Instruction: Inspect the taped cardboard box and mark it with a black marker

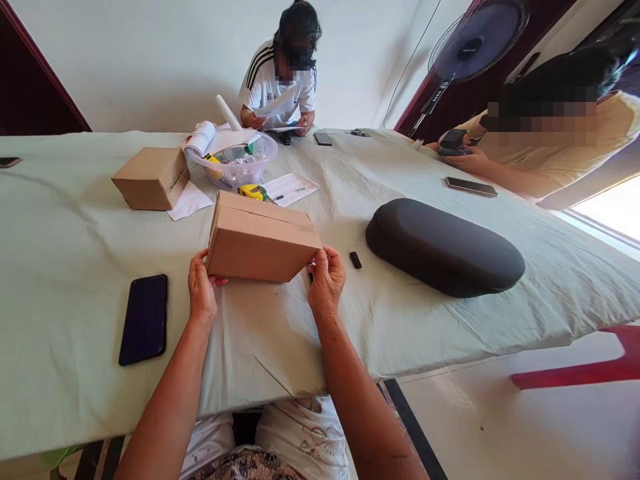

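Note:
A closed brown cardboard box (260,240) rests on the pale green tablecloth (65,267) right in front of me. My left hand (201,288) grips its near left corner, fingers curled against the side. My right hand (327,280) grips the near right corner, fingers bent on the box edge. Both hands hold the box between them.
A black phone (144,319) lies left of my left arm. A small black object (355,260) and a large black oval case (443,245) lie to the right. Behind are a second cardboard box (151,178), a clear bowl (235,163), a yellow tape measure (253,192) and papers. Two other people sit at the far end and right side.

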Tool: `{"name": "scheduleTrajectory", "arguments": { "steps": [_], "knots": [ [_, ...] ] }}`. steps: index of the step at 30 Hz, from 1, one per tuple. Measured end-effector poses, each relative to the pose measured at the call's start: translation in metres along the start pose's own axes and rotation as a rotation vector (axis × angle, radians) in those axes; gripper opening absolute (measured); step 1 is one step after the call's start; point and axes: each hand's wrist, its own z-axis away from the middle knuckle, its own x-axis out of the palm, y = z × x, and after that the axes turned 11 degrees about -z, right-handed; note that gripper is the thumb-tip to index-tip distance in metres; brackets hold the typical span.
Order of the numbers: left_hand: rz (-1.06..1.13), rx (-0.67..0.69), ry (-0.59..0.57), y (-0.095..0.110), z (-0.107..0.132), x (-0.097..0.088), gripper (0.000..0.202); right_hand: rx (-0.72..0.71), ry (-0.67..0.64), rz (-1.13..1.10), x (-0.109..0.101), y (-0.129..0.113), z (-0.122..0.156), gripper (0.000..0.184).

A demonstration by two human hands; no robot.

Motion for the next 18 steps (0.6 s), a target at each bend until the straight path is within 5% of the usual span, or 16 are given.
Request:
{"name": "scheduleTrajectory", "arguments": {
  "steps": [10,18],
  "knots": [
    [-0.111,0.131,-0.112,0.0000,0.0050,0.0004,0.079,0.050,-0.030,-0.022,0.0006,0.0012,-0.0007,0.036],
    [0.058,-0.032,0.063,0.0022,0.0015,0.0031,0.069,0.103,-0.256,0.201,0.0050,0.0030,0.0076,0.026]
  ]
}}
